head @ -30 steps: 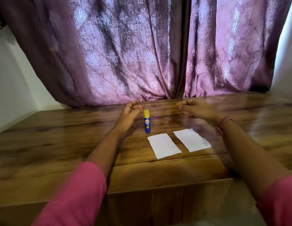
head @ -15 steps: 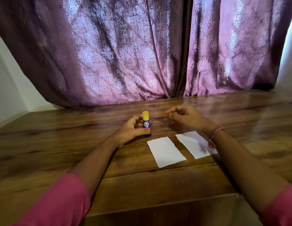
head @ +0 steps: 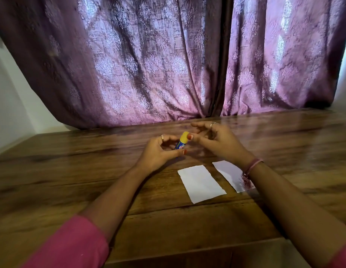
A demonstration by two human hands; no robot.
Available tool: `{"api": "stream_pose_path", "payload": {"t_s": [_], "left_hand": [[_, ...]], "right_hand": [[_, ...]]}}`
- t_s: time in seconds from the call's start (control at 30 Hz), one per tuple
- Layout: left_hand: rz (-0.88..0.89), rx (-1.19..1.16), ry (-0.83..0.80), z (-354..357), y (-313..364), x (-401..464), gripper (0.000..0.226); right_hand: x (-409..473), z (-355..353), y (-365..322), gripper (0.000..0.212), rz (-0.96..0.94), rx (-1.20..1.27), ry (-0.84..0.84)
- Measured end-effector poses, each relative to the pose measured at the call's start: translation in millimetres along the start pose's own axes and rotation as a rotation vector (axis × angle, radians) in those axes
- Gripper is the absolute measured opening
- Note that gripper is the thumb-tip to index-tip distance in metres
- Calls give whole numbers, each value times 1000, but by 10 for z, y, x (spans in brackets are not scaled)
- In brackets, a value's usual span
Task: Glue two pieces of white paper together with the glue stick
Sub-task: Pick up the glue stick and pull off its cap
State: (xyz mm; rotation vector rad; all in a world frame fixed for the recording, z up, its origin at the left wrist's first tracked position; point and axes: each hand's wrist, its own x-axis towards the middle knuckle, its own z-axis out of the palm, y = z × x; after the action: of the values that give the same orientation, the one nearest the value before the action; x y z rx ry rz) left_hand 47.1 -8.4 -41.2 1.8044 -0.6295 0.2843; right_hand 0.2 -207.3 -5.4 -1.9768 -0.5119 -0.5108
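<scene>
The left hand (head: 158,151) grips the small blue glue stick with a yellow cap (head: 181,142), its fingers curled round the blue barrel from the far side and its thumb pressed across the near side, low on the tube. A ring sits on one of its fingers. The stick is tilted, cap end up and leaning to the right, and whether its base touches the wood or is just above it cannot be told. The right hand (head: 218,142) is beside it on the right, its thumb tip touching the side of the yellow cap, while its other fingers are spread and loosely bent above and beyond the cap, without closing on it; they are slightly blurred. This hand wears a ring too, and a pink thread bracelet with a tassel (head: 250,169) circles the wrist. Both forearms reach in from the near edge, with pink sleeves (head: 71,244) at the elbows.

Nearer than the hands lie two rectangular pieces of white paper, flat on the brown wooden table (head: 52,180) and set apart from each other. The left white paper piece (head: 201,183) lies in full view, just near and right of the left hand. The right white paper piece (head: 229,174) is partly covered by the right wrist and bracelet. Along the far edge of the table hangs a purple patterned curtain (head: 149,64).
</scene>
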Motion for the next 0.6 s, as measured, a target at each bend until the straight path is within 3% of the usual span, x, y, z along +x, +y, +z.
{"api": "stream_pose_path", "payload": {"t_s": [0.23,0.37,0.6], "left_hand": [[63,86,17,72,37,-16,38],[41,73,13,61,57,-12,38],[22,-20,-52,24,134,-6,31]], "right_hand": [[-5,34,-23,27,-2,-141,24],[-14,26,-82,17,-148,-333,4],[5,-8,-161,20,-315,-482,-37]]}}
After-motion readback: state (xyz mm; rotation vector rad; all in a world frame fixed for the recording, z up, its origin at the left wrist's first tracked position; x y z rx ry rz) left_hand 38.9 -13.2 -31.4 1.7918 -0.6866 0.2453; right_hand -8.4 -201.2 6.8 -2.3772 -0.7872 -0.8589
